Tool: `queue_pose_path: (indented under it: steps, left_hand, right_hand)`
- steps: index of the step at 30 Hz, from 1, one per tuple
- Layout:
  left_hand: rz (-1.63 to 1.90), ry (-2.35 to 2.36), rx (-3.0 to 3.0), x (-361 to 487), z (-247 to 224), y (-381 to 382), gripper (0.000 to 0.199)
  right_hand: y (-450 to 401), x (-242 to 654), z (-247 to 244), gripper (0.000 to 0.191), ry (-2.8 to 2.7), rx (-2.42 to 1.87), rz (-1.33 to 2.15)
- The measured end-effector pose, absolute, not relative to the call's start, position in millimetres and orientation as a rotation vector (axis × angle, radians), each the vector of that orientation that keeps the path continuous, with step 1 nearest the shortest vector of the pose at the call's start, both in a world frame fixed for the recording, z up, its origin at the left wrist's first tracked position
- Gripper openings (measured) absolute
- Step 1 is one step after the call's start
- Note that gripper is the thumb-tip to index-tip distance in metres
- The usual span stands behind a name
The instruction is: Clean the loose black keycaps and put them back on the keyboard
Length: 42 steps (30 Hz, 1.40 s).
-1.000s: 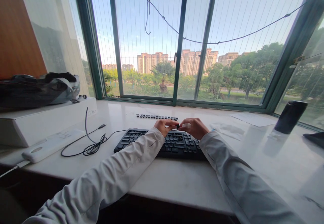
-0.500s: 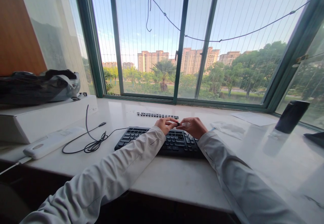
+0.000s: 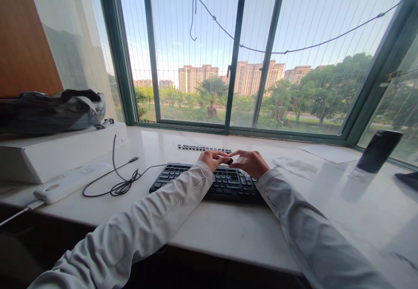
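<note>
Over keyboard (image 3: 228,185): L hand (image 3: 209,160), fingers pinching blk key (image 3: 230,161); R hand (image 3: 252,164), fingers parted beside it, contact unclear. Key row (image 3: 204,148) behind keyboard.

A black keyboard (image 3: 227,183), partly hidden, lies flat on the worktop (image 3: 209,226), its long sides running roughly along the near edge. Above its far side, a small black keycap (image 3: 230,161) is held tilted. A row of dark keycaps (image 3: 203,148) lies beyond, towards the worktop's far edge.

One keyboard (image 3: 230,183); over it, two hands (image 3: 210,160) (image 3: 251,163), one black piece (image 3: 230,161); left of it, one box (image 3: 70,149), one power strip (image 3: 70,183); right, one paper (image 3: 328,154).
</note>
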<state>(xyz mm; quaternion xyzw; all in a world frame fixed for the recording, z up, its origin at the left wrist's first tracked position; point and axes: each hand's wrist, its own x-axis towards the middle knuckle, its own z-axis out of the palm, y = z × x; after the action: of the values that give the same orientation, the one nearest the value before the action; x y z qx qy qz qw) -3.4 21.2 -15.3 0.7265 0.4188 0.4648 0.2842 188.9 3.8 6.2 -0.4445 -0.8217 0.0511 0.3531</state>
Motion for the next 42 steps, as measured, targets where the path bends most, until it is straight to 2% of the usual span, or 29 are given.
queue_pose_path:
  steps: [5,18,25,32,42]
  left_hand:
    - [1.202,1.004,1.916,-1.6,-16.8,23.9,0.046]
    - [1.223,1.013,1.876,-0.8,-13.5,20.0,0.034]
    - [1.267,0.999,1.856,-1.0,-12.5,21.6,0.034]
    - [1.221,1.028,1.855,-0.2,-18.2,24.3,0.034]
    - [1.324,1.094,2.112,-2.2,-17.0,15.7,0.042]
  right_hand:
    - [5.5,190.3,4.6,0.036,-2.101,-1.193,0.044]
    - [7.3,194.2,3.7,0.037,-2.024,-1.276,-0.072]
    - [6.2,188.3,6.7,0.030,-1.945,-1.137,0.108]
    - [15.8,185.2,-0.3,0.032,-1.926,-0.944,0.515]
    - [20.5,188.8,-3.6,0.037,-2.003,-1.131,0.461]
